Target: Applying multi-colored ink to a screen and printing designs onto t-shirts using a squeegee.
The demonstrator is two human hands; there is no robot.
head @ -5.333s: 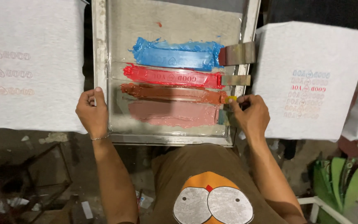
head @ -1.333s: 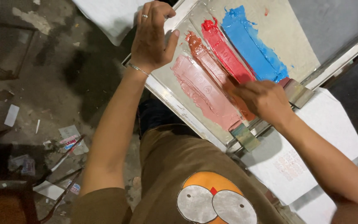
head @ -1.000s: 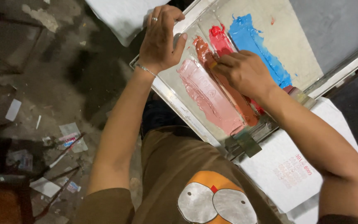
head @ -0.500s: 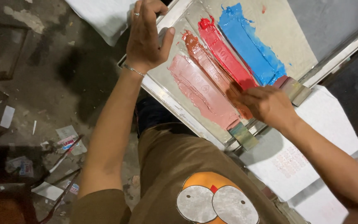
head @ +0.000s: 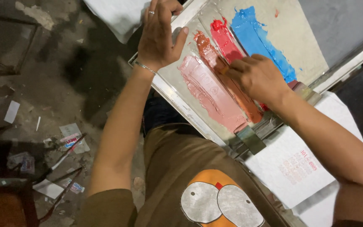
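Beside the screen frame (head: 177,98), printed sacks (head: 293,166) lie.

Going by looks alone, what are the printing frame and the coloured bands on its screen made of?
The frame looks like bare metal, probably aluminium: pale grey with a dull sheen and straight edges. The screen seems a fine taut mesh, matte grey-beige. The pink, brown, red and blue bands look like thick wet ink, glossy with ridged smears. The right hand is over them; the left hand rests on the frame.

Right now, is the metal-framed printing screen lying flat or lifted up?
Flat, it seems: the metal-framed printing screen lies level under the left hand, with four paint strips spread across it; its underside is hidden.
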